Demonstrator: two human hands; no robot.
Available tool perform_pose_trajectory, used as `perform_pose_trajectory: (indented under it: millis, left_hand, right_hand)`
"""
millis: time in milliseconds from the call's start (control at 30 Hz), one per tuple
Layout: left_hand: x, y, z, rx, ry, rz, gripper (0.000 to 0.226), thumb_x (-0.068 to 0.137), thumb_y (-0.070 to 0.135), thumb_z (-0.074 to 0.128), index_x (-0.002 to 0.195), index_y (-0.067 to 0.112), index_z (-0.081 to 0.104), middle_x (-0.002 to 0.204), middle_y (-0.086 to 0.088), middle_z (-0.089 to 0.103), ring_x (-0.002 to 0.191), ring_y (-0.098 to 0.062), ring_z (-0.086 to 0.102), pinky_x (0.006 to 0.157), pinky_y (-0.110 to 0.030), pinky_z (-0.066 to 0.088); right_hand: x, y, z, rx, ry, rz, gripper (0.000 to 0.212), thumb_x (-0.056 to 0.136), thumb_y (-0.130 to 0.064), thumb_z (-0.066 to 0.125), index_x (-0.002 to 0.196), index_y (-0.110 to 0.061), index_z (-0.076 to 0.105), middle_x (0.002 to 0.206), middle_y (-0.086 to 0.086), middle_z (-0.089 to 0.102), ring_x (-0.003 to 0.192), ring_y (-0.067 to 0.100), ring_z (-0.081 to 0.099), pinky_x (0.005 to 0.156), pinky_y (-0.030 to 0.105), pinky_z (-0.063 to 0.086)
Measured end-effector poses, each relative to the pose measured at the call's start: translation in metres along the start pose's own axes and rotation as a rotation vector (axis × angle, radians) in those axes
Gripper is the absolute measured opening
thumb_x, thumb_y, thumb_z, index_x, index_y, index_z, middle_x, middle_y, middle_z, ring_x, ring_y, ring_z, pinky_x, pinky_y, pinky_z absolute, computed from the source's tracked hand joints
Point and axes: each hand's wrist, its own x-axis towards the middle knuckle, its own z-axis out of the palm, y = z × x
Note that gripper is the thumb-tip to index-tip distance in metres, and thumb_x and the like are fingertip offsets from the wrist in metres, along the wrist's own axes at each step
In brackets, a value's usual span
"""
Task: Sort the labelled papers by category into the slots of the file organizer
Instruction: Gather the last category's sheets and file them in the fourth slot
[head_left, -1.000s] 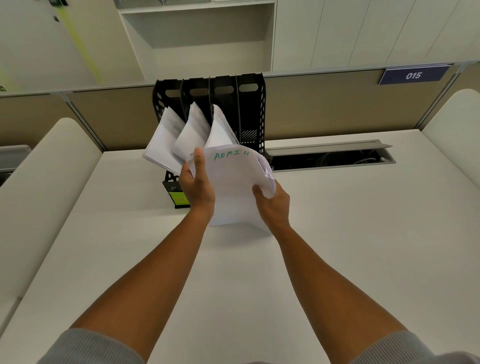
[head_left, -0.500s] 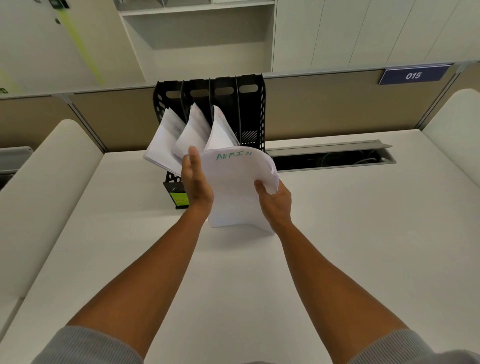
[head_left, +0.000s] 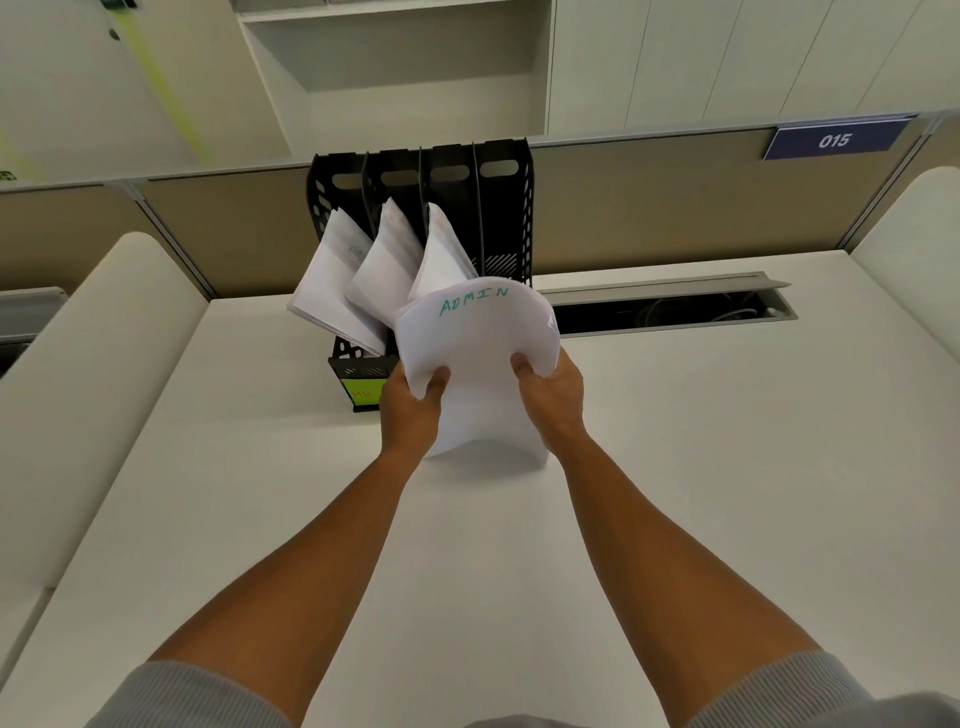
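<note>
A black file organizer (head_left: 503, 208) with several upright slots stands at the back of the desk. Its three left slots hold leaning white paper stacks (head_left: 337, 280); the rightmost slot shows no paper. A white stack marked "ADMIN" in green (head_left: 478, 353) is held upright and bowed just in front of the organizer's right side, its bottom edge near the desk. My left hand (head_left: 413, 410) grips its left edge and my right hand (head_left: 550, 395) grips its right edge. A green label (head_left: 363, 395) sits on the organizer's front base, partly hidden.
The white desk (head_left: 727, 441) has an open cable tray slot (head_left: 670, 306) right of the organizer. A tan partition (head_left: 649, 208) with a blue "015" sign (head_left: 834, 140) runs behind. White rounded dividers (head_left: 78, 389) flank both sides.
My left hand slid from the top of the stack down its left edge. The ADMIN stack rose, bowed more and shifted slightly toward the organizer.
</note>
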Motion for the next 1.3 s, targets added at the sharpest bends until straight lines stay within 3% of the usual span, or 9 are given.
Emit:
perform_pose_trajectory:
  millis: [133, 300, 600, 700, 833, 933, 1000, 1133, 1300]
  left_hand:
    - [-0.007, -0.022, -0.005, 0.088, -0.063, -0.098, 0.040, 0.091, 0.026, 0.065, 0.127, 0.011, 0.057, 0.119, -0.006, 0.065, 0.108, -0.023, 0.062, 0.088, -0.029, 0.048]
    - [-0.010, -0.025, -0.007, 0.097, -0.059, -0.102, 0.036, 0.095, 0.023, 0.059, 0.130, 0.013, 0.054, 0.124, -0.006, 0.063, 0.112, -0.023, 0.059, 0.092, -0.029, 0.046]
    - [-0.006, -0.024, -0.007, 0.068, -0.071, -0.120, 0.036, 0.094, 0.024, 0.060, 0.128, 0.013, 0.055, 0.122, -0.006, 0.063, 0.108, -0.021, 0.059, 0.090, -0.029, 0.047]
    - [-0.009, -0.030, -0.007, 0.080, -0.081, -0.132, 0.036, 0.096, 0.022, 0.057, 0.130, 0.012, 0.054, 0.123, -0.008, 0.062, 0.111, -0.023, 0.058, 0.093, -0.030, 0.045]
    - [-0.008, -0.030, -0.008, 0.065, -0.066, -0.132, 0.033, 0.096, 0.025, 0.057, 0.127, 0.013, 0.056, 0.116, -0.004, 0.064, 0.105, -0.018, 0.058, 0.090, -0.030, 0.045]
    - [-0.006, -0.031, -0.008, 0.070, -0.055, -0.093, 0.011, 0.095, 0.019, 0.058, 0.097, 0.008, 0.061, 0.088, -0.010, 0.062, 0.083, -0.016, 0.056, 0.082, -0.027, 0.041]
    - [-0.004, -0.032, -0.008, 0.105, -0.061, -0.056, 0.014, 0.094, 0.011, 0.058, 0.081, 0.007, 0.054, 0.074, -0.007, 0.053, 0.074, -0.018, 0.048, 0.075, -0.028, 0.037]
    - [-0.004, -0.038, -0.008, 0.128, -0.084, -0.075, 0.013, 0.095, 0.020, 0.060, 0.103, 0.013, 0.066, 0.103, 0.000, 0.068, 0.092, -0.015, 0.060, 0.080, -0.027, 0.045]
    - [-0.011, -0.049, -0.007, 0.160, -0.123, -0.132, 0.013, 0.093, 0.020, 0.062, 0.105, 0.021, 0.066, 0.104, 0.008, 0.066, 0.099, -0.006, 0.059, 0.079, -0.020, 0.043]
  right_hand:
    - [-0.007, 0.022, -0.005, -0.092, -0.044, 0.063, 0.021, 0.091, -0.018, 0.059, 0.112, -0.016, 0.059, 0.094, -0.001, 0.063, 0.085, 0.016, 0.060, 0.063, 0.013, 0.044]
    - [-0.012, 0.031, -0.006, -0.131, -0.053, 0.124, 0.025, 0.091, -0.014, 0.056, 0.115, -0.009, 0.060, 0.099, 0.007, 0.065, 0.087, 0.022, 0.060, 0.076, 0.028, 0.050]
    - [-0.007, 0.019, -0.005, -0.146, -0.069, 0.070, 0.021, 0.091, -0.016, 0.057, 0.112, -0.016, 0.059, 0.093, -0.002, 0.063, 0.081, 0.013, 0.059, 0.069, 0.019, 0.047]
    - [-0.009, 0.023, -0.006, -0.167, -0.064, 0.074, 0.009, 0.092, -0.017, 0.057, 0.101, -0.019, 0.058, 0.086, -0.003, 0.061, 0.075, 0.011, 0.059, 0.061, 0.013, 0.043]
    - [-0.008, 0.021, -0.005, -0.203, -0.045, 0.061, 0.013, 0.094, -0.018, 0.054, 0.100, -0.010, 0.062, 0.081, -0.001, 0.060, 0.073, 0.016, 0.057, 0.058, 0.013, 0.042]
    - [-0.003, 0.007, -0.004, -0.196, 0.031, 0.007, 0.016, 0.094, -0.017, 0.054, 0.103, -0.008, 0.064, 0.085, 0.000, 0.062, 0.073, 0.013, 0.058, 0.059, 0.009, 0.044]
    - [0.003, -0.006, -0.003, -0.155, 0.103, -0.026, 0.010, 0.093, -0.014, 0.055, 0.097, -0.012, 0.065, 0.079, -0.004, 0.061, 0.068, 0.004, 0.058, 0.054, 0.003, 0.041]
    - [0.016, -0.035, -0.002, -0.066, 0.239, -0.097, 0.015, 0.092, -0.008, 0.052, 0.083, -0.015, 0.062, 0.068, -0.011, 0.058, 0.060, -0.002, 0.056, 0.052, 0.003, 0.042]
    - [0.030, -0.063, 0.003, 0.019, 0.399, -0.147, 0.020, 0.094, -0.008, 0.048, 0.087, -0.012, 0.065, 0.069, -0.016, 0.057, 0.063, 0.000, 0.058, 0.051, 0.005, 0.043]
